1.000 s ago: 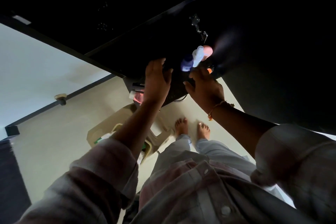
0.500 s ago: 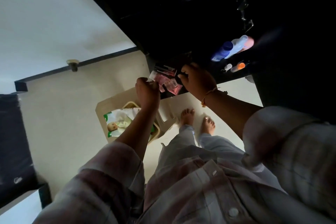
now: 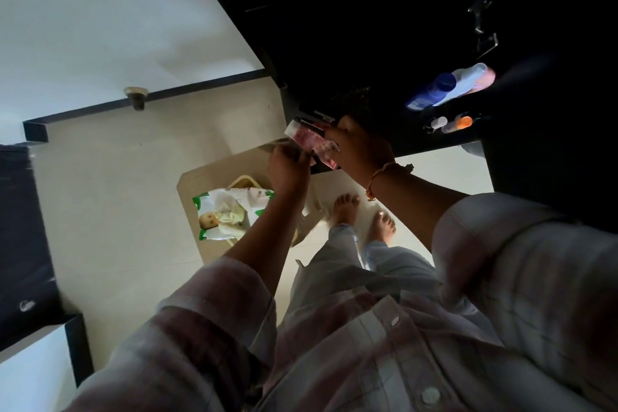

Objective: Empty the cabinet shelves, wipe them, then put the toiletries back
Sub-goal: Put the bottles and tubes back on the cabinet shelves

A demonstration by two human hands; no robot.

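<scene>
Head view: the right hand [image 3: 363, 149] curls its fingers over pink packets [image 3: 309, 140] at the front edge of the dark cabinet [image 3: 384, 43], just above frame centre. The left hand [image 3: 288, 168] sits at the packets' 7 o'clock with its fingers bent against them; blur hides whether it grips. At 2 o'clock from the hands, bottles [image 3: 448, 85] sit inside the cabinet, with smaller ones [image 3: 451, 124] at their 6 o'clock. At the left hand's 7 o'clock, a wipes pack [image 3: 230, 211] rests in a basket [image 3: 242, 181] on a stool [image 3: 190, 184].
</scene>
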